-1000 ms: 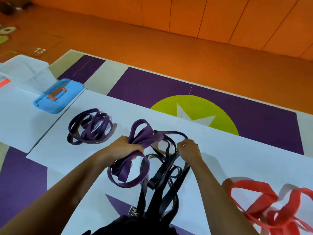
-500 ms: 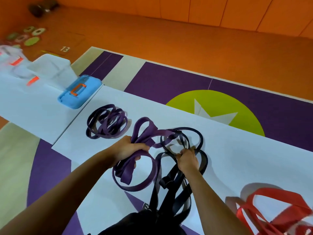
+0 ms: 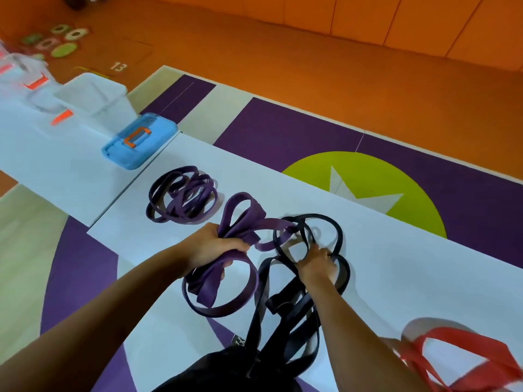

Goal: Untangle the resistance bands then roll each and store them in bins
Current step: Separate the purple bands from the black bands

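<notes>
The left hand [image 3: 210, 244] is clenched round a bunch of the wide purple band [image 3: 243, 219]. Just beside it, on the side away from the blue lid [image 3: 141, 140], the right hand [image 3: 318, 263] curls its fingers round a strand of the black bands [image 3: 294, 321]. Between the hands, one purple loop seems to thread through a black ring. The step in hand looks like untangling; this pair is neither rolled nor binned yet. The next move probably calls for drawing that purple loop back out while the right hand holds the black steady. A separate purple coil [image 3: 184, 199] lies between the hands and the lid, and the clear bins [image 3: 93, 100] stand just beyond the lid. The red band [image 3: 467, 343], farthest from the lid, is blurred and cut off by the frame. The black bands' lower ends vanish under a dark shape [image 3: 226, 374] that I cannot identify, and the right fingertips are hidden among the strands.
</notes>
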`<state>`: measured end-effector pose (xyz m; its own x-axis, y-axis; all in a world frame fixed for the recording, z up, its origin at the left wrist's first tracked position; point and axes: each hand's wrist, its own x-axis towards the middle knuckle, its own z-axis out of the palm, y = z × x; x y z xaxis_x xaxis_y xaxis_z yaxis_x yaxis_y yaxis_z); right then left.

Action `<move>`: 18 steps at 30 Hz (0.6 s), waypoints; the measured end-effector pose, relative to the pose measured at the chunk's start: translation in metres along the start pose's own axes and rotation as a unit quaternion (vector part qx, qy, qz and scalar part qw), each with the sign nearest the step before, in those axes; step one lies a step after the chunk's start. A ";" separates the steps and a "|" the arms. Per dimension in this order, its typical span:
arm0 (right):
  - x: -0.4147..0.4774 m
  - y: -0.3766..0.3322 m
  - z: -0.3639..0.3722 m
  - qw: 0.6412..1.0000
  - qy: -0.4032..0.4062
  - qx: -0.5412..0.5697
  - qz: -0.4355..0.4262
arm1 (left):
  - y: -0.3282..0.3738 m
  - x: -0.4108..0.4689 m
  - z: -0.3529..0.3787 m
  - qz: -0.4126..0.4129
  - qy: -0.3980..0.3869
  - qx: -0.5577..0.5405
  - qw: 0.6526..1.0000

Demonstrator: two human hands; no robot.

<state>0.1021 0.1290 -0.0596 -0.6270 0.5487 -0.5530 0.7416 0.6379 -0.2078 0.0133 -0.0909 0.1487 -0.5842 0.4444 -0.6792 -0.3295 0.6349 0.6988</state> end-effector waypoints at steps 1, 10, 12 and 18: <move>0.001 0.002 0.005 0.999 0.014 -0.035 -0.006 | -0.002 0.001 0.000 -0.001 0.002 0.000 1.000; -0.001 0.015 0.024 0.992 0.119 -0.035 0.007 | -0.007 0.012 -0.001 0.014 0.042 -0.001 0.999; -0.001 0.024 0.022 0.990 0.131 -0.044 0.004 | -0.005 0.015 -0.003 0.027 0.052 0.008 0.998; -0.001 0.038 0.007 0.984 0.176 -0.002 -0.036 | -0.008 0.021 -0.009 0.028 0.057 0.006 0.998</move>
<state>0.1328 0.1490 -0.0724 -0.7223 0.6545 -0.2234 0.6916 0.6840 -0.2318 -0.0027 -0.0922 0.1310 -0.6822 0.4055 -0.6084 -0.2852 0.6186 0.7321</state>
